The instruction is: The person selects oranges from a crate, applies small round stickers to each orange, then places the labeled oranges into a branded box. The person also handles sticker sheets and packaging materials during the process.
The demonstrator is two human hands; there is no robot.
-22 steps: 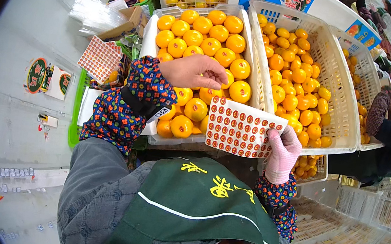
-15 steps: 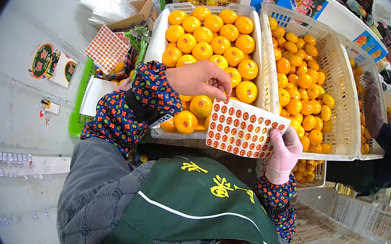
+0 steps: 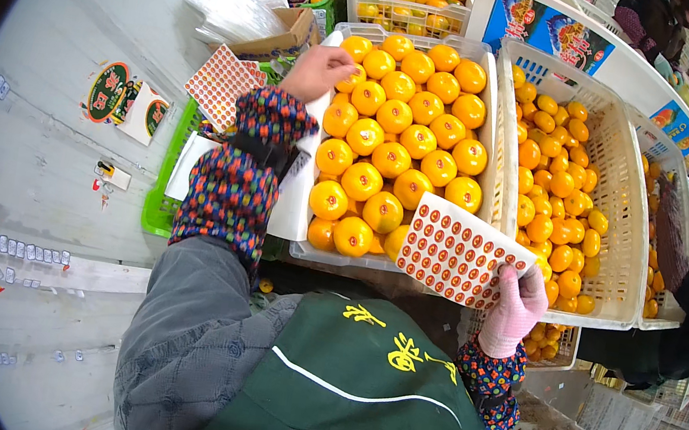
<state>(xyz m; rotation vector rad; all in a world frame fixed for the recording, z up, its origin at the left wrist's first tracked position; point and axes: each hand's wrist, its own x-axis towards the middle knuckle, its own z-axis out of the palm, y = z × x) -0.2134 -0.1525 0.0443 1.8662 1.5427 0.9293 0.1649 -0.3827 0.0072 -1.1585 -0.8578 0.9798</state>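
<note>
My bare left hand (image 3: 318,73) is at the far left corner of a plastic crate (image 3: 491,160) of oranges. Its thumb and fingers are pinched together over an orange (image 3: 350,83), with a trace of a red sticker at the fingertips. Many oranges, such as one near the middle (image 3: 391,159), bear a small red sticker on top. In a pink glove, my right hand (image 3: 514,311) grips the right edge of a white sheet of round red stickers (image 3: 463,252). The sheet is tilted over the crate's near right corner and covers some fruit there.
Right of the crate stands a larger cream crate (image 3: 623,252) of smaller oranges (image 3: 553,182). Another sticker sheet (image 3: 220,87) lies at left by a cardboard box (image 3: 294,39) and clear plastic bags (image 3: 234,7). A green basket (image 3: 158,208) is below them. A co-worker's sleeve (image 3: 672,223) shows at right.
My left hand has gone from the sheet's top edge to the crate's far left corner. My right hand has lowered slightly with the sheet, which now slants. The view has shifted.
</note>
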